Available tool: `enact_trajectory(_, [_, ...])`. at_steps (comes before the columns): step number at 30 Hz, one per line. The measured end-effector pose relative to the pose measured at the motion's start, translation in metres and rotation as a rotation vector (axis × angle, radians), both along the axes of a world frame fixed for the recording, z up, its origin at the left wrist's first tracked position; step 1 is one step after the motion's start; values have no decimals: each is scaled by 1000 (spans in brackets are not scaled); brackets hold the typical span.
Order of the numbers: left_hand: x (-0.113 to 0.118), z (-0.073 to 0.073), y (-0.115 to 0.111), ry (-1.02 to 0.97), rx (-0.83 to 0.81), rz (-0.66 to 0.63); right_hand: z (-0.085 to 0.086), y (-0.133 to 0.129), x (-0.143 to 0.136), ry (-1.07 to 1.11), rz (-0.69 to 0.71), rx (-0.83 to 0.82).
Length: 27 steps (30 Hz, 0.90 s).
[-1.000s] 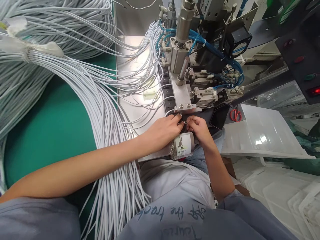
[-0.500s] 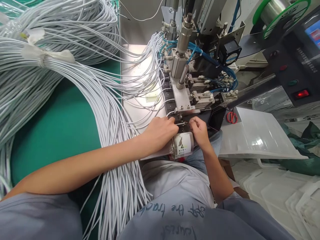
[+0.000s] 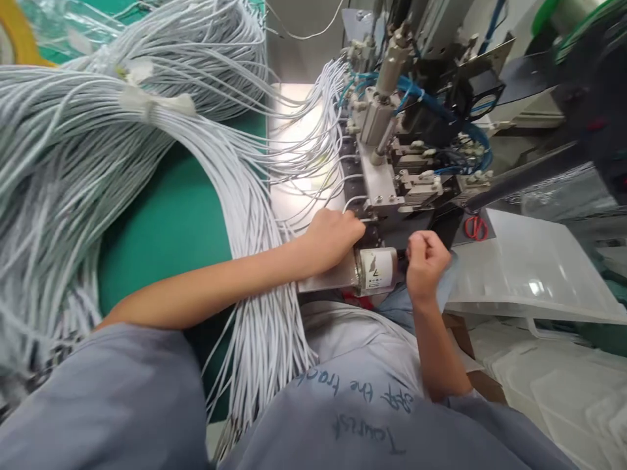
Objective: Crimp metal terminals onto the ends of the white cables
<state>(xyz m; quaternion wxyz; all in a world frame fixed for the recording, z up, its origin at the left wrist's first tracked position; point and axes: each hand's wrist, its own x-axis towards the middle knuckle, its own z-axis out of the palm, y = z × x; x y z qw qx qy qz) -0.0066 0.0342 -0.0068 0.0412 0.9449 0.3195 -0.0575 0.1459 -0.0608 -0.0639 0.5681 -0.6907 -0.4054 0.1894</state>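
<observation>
Just right of the frame's centre, a thin, round white cable lies left-to-right by the nearer, bunched left hand, its grip hidden, while the right hand curls apart, contents unclear.

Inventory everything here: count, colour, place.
Thin cables: many, whitish, left and centre.
Flat table: one, green, beneath cables.
Metal machine: one, silver, upper centre.
Flexible tubes: several, blue, on machine.
Rectangular labelled object: one, white front, centre.
Looped scissors: one pair, red, right.
Curved plastic sheet: one, translucent white, right.
Curved rim: one, yellow, top left.
Round spool: one, green, top right.
Cloth garment: one, grey, bottom.
Left hand: one, bare, beside machine.
Right hand: one, bare, right of labelled object.
</observation>
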Motion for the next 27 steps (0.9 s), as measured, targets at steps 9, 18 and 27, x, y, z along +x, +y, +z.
enact_trajectory(9, [3,-1,0,27,17,95,-14,-52,-116,494,887,-486])
enact_trajectory(18, [4,-9,7,-63,52,73,-10,-49,-138,1002,482,-539])
enact_trajectory(27, [2,-3,7,-91,32,60,16,-46,-155,1068,294,-604])
